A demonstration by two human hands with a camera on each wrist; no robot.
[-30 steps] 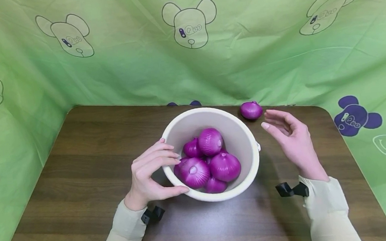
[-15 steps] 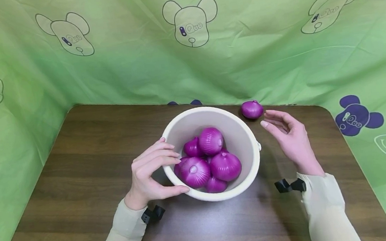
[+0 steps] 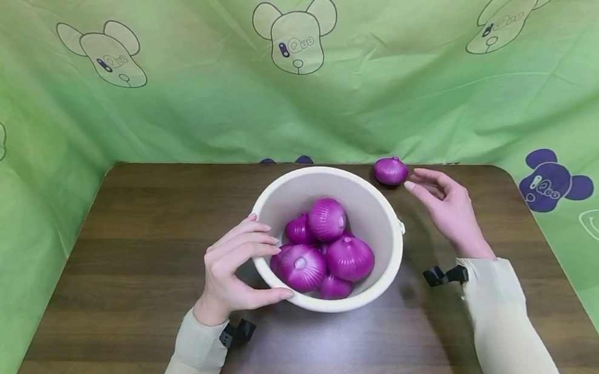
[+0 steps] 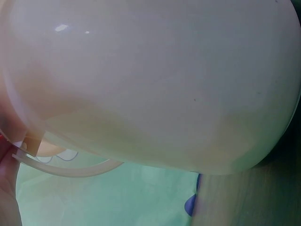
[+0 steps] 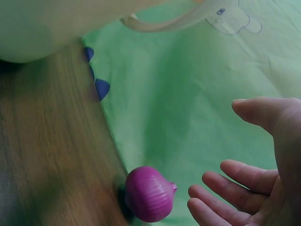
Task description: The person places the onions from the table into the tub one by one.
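Observation:
A white bucket stands mid-table with several purple onions inside. On its left side my left hand grips the rim, fingers over the edge and thumb along the near side. The bucket's outer wall fills most of the left wrist view. One more onion lies alone by the table's far edge, right of the bucket. Just right of that onion is my right hand, fingers loosely bent and thumb apart. A gap shows between its fingertips and the lone onion in the right wrist view.
The brown wooden table ends at a green cloth printed with mouse faces, which hangs behind and at both sides. A curved bucket handle sticks out on the bucket's far side.
My right hand and sleeve have moved slightly forward and left, closer to the lone onion. The left hand and the bucket have stayed in place.

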